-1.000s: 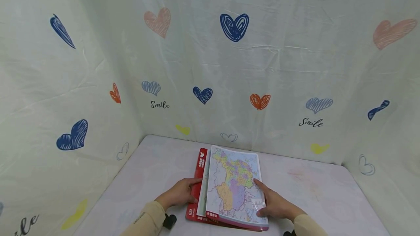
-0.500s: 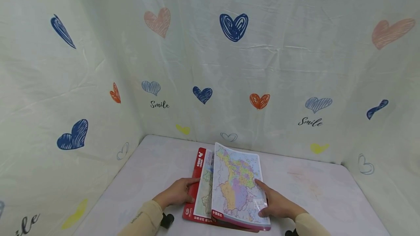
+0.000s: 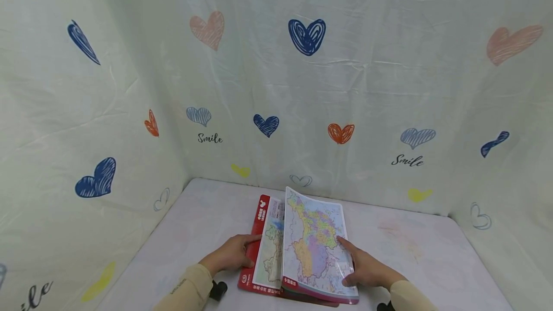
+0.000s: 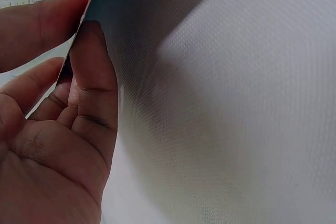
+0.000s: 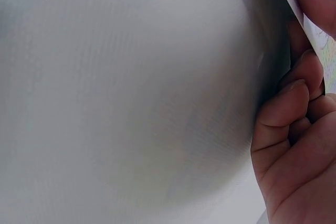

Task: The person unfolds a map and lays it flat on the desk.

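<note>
Two flat map sheets overlap in front of me in the head view. The lower one, a red-bordered relief map (image 3: 267, 258), sticks out on the left, its right part hidden. Over it lies a colourful political map (image 3: 313, 246), its far left corner raised. My left hand (image 3: 233, 255) pinches the red left edge; the left wrist view shows the fingers (image 4: 93, 72) bent behind the sheet and the thumb on the other face. At the right edge, my right hand (image 3: 367, 268) holds the political map, with fingers (image 5: 283, 106) curled under it in the right wrist view.
A pale tabletop (image 3: 402, 253) carries the maps. White curtains (image 3: 367, 71) printed with hearts and "Smile" stand along its back and sides. A black wrist camera (image 3: 219, 291) sits under the left sleeve, another (image 3: 384, 306) by the right.
The two maps have slid apart: the political map has shifted right with my right hand, the red-bordered one slightly left with my left hand. More of the relief map shows.
</note>
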Available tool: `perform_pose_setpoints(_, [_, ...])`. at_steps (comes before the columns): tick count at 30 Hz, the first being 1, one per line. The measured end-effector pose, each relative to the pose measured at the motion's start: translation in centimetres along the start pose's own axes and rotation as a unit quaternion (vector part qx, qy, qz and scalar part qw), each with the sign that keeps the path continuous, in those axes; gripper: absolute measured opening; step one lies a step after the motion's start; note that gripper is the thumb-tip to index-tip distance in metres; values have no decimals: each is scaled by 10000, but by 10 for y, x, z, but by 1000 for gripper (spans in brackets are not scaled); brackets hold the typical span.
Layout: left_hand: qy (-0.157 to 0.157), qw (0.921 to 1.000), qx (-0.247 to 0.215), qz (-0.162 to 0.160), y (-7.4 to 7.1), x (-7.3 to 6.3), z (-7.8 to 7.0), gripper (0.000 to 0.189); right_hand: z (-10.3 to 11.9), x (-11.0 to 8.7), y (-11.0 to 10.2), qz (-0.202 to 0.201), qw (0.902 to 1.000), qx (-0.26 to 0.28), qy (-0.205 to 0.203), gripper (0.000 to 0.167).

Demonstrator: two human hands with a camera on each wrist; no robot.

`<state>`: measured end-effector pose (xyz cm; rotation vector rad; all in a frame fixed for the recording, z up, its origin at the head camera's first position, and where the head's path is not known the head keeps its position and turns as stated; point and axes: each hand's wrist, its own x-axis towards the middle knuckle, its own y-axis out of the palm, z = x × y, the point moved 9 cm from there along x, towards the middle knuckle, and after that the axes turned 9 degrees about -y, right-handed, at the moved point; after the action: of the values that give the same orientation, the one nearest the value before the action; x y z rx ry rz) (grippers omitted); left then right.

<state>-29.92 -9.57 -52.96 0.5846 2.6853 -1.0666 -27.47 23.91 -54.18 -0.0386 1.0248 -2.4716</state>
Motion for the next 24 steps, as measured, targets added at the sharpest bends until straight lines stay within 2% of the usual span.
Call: perform_pose_setpoints(24, [-211, 9997, -35, 102, -4, 2, 9, 72, -3, -5, -5, 1, 10000, 59, -11, 118])
